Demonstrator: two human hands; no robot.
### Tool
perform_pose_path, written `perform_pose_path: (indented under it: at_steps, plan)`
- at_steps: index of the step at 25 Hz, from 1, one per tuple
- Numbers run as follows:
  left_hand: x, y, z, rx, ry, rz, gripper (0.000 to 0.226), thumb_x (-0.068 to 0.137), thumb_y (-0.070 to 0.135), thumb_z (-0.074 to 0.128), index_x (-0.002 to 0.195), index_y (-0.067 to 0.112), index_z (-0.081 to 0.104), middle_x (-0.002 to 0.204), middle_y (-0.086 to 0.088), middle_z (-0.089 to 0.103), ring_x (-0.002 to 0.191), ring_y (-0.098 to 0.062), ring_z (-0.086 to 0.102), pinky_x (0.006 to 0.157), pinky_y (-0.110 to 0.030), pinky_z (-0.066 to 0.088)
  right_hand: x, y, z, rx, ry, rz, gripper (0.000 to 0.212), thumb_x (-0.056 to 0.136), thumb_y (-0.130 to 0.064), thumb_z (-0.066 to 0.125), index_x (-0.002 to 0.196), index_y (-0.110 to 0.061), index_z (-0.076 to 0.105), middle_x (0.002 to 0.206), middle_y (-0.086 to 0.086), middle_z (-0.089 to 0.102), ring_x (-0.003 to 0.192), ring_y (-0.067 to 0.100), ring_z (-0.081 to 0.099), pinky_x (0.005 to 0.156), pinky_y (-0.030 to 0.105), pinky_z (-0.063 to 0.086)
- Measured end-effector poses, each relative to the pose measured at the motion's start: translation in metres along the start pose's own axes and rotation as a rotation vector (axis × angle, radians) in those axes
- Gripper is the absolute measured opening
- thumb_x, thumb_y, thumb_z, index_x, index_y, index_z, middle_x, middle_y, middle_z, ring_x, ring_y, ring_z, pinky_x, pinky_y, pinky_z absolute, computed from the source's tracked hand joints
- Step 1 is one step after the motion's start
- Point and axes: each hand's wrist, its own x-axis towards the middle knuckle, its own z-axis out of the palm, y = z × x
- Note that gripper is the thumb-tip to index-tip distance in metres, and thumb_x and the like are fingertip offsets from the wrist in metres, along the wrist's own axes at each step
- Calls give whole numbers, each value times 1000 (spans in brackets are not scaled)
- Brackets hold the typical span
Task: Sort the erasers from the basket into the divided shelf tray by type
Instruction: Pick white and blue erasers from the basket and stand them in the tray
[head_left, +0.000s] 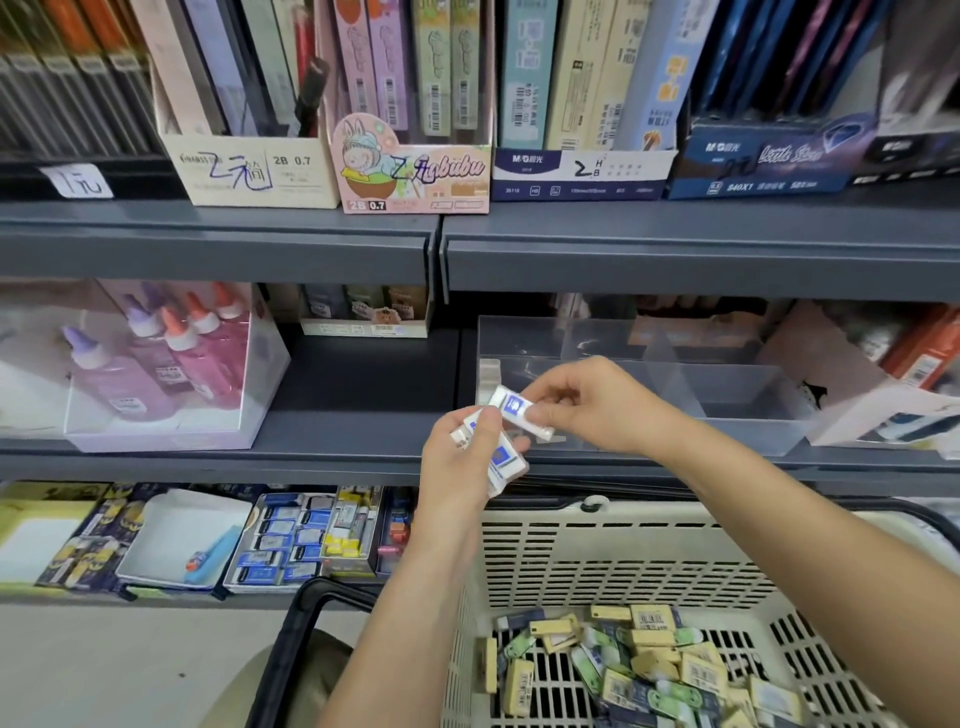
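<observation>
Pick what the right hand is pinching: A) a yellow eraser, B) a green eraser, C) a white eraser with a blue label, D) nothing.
C: the right hand pinches a white rectangular eraser with a blue label; the left hand grips more white erasers.

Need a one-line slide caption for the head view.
Left hand and right hand hold white erasers before the tray, above the basket.

Wht/blue erasers (522, 410), beige basket (623, 551) (slotted sides), dk-grey shelf (208, 244)
</observation>
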Motion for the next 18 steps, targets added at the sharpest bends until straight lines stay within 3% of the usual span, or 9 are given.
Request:
perform_pose_path:
  at_steps: [3, 6, 8, 10, 14, 16, 18]
  plan:
    - [1, -1, -1, 11, -16, 12, 16, 93, 22, 55, 105, 13, 57, 87, 0, 74, 78, -14, 71, 60, -25, 55, -5, 0, -4, 241, -24, 58, 10, 86, -10, 63, 88, -18, 68, 74, -2, 70, 57, 2, 60, 61, 14, 50]
    - [2, -2, 2, 118, -21, 37, 11, 89, 18, 61, 100, 15, 60, 88, -2, 73, 76, -15, 70, 69, -29, 56, -9, 0, -3, 203, -66, 26, 17, 87, -12, 63, 96, -26, 62, 69, 3, 70, 51, 0, 58, 58, 10, 46]
    - [3, -1, 3, 199, -28, 66, 10, 87, 18, 63, 97, 16, 62, 92, -6, 72, 77, -16, 70, 74, -31, 56, -8, -1, -5, 157, -85, 15, 21, 84, -13, 65, 94, -30, 59, 69, 2, 71, 56, 3, 61, 65, 14, 51]
    - [4, 1, 2, 207, -41, 96, 9, 87, 19, 64, 96, 18, 62, 91, -5, 72, 75, -14, 70, 68, -25, 56, -6, -3, -8, 163, -81, -11, 15, 81, -12, 68, 89, -24, 61, 70, -1, 70, 60, 6, 63, 69, 19, 53]
    - [10, 5, -3, 199, 36, 167, 5, 91, 23, 58, 94, 25, 61, 78, 6, 67, 67, -4, 65, 55, -16, 48, 16, -2, -19, 50, 155, 3, 20, 80, -14, 68, 80, -29, 53, 69, -12, 61, 62, -1, 60, 61, 14, 46]
    - [10, 4, -3, 169, 73, 115, 13, 93, 18, 52, 93, 29, 58, 82, 7, 64, 72, -6, 66, 59, -19, 48, 31, 0, -16, -14, 236, 47, 21, 81, -13, 66, 87, -28, 54, 73, -11, 61, 72, 11, 61, 67, 19, 49]
    - [10, 0, -5, 159, 91, 68, 22, 91, 12, 48, 92, 32, 58, 86, 6, 63, 77, -9, 66, 64, -27, 47, 41, 5, -6, -112, 204, 86, 18, 83, -15, 62, 96, -26, 58, 81, -7, 63, 77, 16, 60, 63, 16, 46]
